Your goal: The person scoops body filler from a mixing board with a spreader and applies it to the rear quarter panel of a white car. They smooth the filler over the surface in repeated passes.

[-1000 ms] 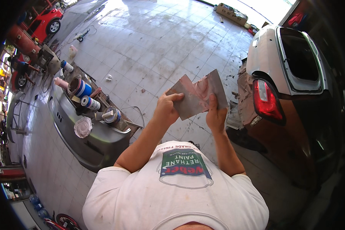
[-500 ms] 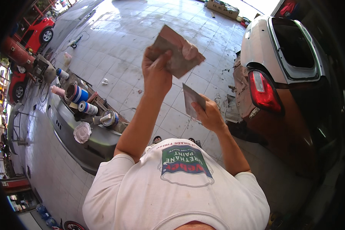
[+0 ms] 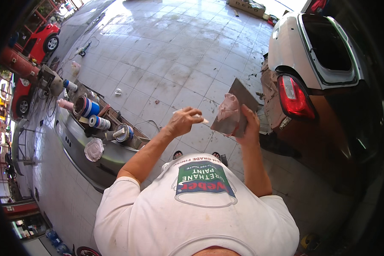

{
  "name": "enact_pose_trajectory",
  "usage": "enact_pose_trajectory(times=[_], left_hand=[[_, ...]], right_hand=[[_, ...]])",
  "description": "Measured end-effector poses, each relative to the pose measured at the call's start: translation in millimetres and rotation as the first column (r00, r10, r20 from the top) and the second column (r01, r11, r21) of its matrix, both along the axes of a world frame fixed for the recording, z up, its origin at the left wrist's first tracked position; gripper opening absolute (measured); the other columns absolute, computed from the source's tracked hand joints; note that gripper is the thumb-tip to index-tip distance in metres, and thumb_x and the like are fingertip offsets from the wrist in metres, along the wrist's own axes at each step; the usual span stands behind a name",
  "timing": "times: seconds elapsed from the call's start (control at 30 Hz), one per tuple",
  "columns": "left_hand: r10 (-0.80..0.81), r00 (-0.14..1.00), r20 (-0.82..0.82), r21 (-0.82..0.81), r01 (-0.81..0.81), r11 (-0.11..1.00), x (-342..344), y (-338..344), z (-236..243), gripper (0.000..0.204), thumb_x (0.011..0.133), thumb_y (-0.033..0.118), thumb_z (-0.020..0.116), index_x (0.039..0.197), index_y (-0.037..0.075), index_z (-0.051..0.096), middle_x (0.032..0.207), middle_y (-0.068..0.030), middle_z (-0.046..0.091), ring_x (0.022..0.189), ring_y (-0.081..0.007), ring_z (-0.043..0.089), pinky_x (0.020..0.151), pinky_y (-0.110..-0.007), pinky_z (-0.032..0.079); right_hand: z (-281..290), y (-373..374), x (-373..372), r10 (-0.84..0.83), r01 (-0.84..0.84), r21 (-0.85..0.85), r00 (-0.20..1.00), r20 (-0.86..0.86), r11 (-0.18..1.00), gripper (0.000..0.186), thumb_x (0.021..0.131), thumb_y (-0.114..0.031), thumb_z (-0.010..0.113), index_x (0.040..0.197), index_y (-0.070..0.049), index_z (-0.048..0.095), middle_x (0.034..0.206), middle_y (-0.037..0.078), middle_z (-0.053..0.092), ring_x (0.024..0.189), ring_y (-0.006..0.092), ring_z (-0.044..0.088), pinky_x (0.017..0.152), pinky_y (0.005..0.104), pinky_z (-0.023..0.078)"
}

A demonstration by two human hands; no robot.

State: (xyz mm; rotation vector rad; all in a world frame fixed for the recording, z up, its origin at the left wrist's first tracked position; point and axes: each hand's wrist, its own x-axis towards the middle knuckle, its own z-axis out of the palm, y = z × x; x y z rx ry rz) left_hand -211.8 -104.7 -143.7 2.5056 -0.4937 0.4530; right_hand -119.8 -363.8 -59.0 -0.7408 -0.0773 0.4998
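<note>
Along the left edge of a grey plate sits pink paste; the right hand clamps the plate's lower right edge. Nearby, the left hand pinches a pale piece, mostly hidden.

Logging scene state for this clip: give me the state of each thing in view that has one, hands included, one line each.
Left hand: closed around a thin piece, mostly hidden
Right hand: gripping a plate, tilted
Pink paste: heaped on the plate
Large blue-banded can: open
Grey bumper: detached
White tailgate: looks shut
Red tail light: fitted; can't tell if lit
</note>
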Motion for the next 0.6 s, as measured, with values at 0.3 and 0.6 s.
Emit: enact_pose_trajectory(times=[0.3, 0.6], left_hand=[[0.008, 0.999, 0.049, -0.275, 0.005, 0.961, 5.5, 28.9, 117.1, 0.04, 0.077, -0.011, 0.073, 0.113, 0.006, 0.074, 0.117, -0.0129, 0.074, 0.106, -0.0342, 0.076, 0.092, -0.04, 0.062], [-0.438, 0.892, -0.112, -0.842, -0.319, -0.435, 8.7, -14.5, 59.1, 0.049, 0.087, -0.004, 0.06, 0.135, -0.005, 0.066, 0.125, -0.0171, 0.075, 0.111, -0.0278, 0.077, 0.102, -0.043, 0.064]], right_hand=[[53.2, 20.3, 49.2, -0.117, 0.157, -0.325, 0.983, 0.138, 0.933, 0.041, 0.105, -0.02, 0.073, 0.139, 0.002, 0.064, 0.125, 0.014, 0.075, 0.109, 0.0262, 0.077, 0.091, 0.0427, 0.065], [38.1, 53.9, 53.2, 0.261, -0.248, -0.104, 0.956, 0.133, 0.963, 0.041, 0.109, -0.028, 0.065, 0.134, 0.004, 0.072, 0.121, 0.015, 0.079, 0.103, 0.0285, 0.079, 0.093, 0.043, 0.064]])
